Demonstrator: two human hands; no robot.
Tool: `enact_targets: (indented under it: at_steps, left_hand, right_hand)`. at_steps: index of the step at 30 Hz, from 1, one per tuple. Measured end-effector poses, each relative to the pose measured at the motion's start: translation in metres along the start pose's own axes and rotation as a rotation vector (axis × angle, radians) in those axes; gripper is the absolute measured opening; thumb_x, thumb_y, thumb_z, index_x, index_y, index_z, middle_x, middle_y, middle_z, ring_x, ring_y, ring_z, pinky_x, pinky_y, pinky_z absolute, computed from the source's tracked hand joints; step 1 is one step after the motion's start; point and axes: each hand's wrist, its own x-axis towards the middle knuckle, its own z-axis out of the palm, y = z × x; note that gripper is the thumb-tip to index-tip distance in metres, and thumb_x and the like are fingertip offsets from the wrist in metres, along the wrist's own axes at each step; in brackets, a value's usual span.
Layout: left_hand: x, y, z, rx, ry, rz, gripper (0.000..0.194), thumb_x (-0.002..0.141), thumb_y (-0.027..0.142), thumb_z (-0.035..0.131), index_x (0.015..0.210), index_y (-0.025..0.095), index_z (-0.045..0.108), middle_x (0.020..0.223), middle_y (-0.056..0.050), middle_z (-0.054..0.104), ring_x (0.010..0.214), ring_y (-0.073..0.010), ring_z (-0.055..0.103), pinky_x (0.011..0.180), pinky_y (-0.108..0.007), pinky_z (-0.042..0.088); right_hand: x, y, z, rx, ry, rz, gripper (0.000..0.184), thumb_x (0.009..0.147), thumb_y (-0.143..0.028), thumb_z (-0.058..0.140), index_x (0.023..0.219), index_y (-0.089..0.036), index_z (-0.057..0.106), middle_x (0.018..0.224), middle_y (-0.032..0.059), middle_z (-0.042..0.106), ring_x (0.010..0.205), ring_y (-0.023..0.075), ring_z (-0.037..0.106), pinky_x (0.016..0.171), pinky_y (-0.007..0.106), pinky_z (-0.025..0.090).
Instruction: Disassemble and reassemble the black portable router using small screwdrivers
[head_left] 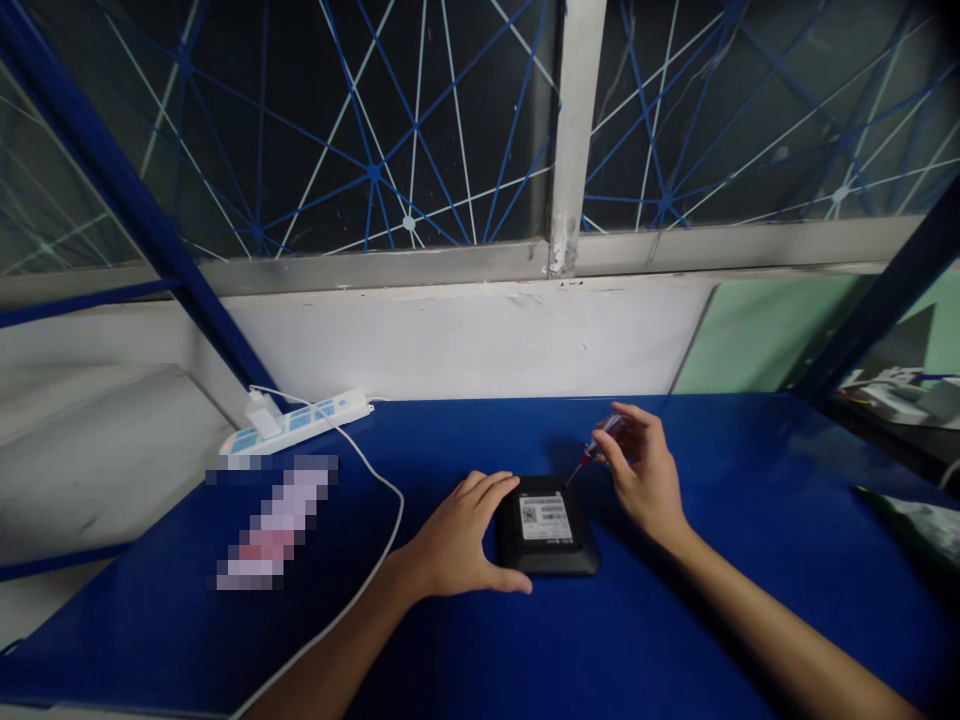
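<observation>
Black device (551, 557) being supported flat on blue table (615, 645), label (546, 518) up, presumably for tool access. Device being clamped between left hand's (461, 540) fingers and thumb, likely against twisting. Screwdriver (591, 453) being pinched by right hand (646, 475), tip being angled onto far right corner.

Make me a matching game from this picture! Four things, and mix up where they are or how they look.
Things:
1. Screwdriver
2. Black device
3. Power strip
4. Left hand

Clues:
A. Thumb and fingers spread around something's left side
B. Has a white plug in it
C. Held in the right hand
D. Lies on the blue table with a white label on top

Right pairs: 1-C, 2-D, 3-B, 4-A
</observation>
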Motion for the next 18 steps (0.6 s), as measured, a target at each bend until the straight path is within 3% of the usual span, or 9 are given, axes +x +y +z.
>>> enact_targets:
  at_steps: [7,14,18]
  left_hand:
    - [-0.0008,0.0004,-0.0002,0.002,-0.009,-0.008,0.110,0.060,0.070,0.081,0.149,0.024,0.038,0.152,-0.013,0.043,0.138,-0.0390,0.040,0.113,-0.059,0.035]
    - [-0.0004,0.0039,-0.0020,0.024,-0.020,-0.010,0.108,0.061,0.070,0.081,0.148,0.023,0.040,0.151,-0.014,0.044,0.137,-0.0385,0.041,0.113,-0.057,0.036]
    - [-0.0005,0.0051,-0.0032,0.033,-0.032,-0.016,0.106,0.063,0.070,0.080,0.148,0.022,0.040,0.152,-0.014,0.044,0.136,-0.0380,0.041,0.113,-0.056,0.036]
  right_hand:
    - [-0.0016,-0.0005,0.0019,-0.049,-0.037,-0.043,0.038,0.091,-0.041,0.063,0.123,-0.023,0.051,0.089,0.0028,0.067,0.069,0.0176,0.067,0.068,0.037,0.059]
    - [0.0010,-0.0046,0.0029,0.126,-0.001,0.093,0.031,0.088,-0.042,0.068,0.111,-0.024,0.057,0.083,-0.0013,0.063,0.064,0.0144,0.065,0.062,0.031,0.058]
    - [0.0017,-0.0067,0.0018,0.158,0.014,0.114,0.028,0.090,-0.042,0.065,0.110,-0.024,0.061,0.094,0.0028,0.068,0.077,0.0164,0.068,0.070,0.033,0.060]
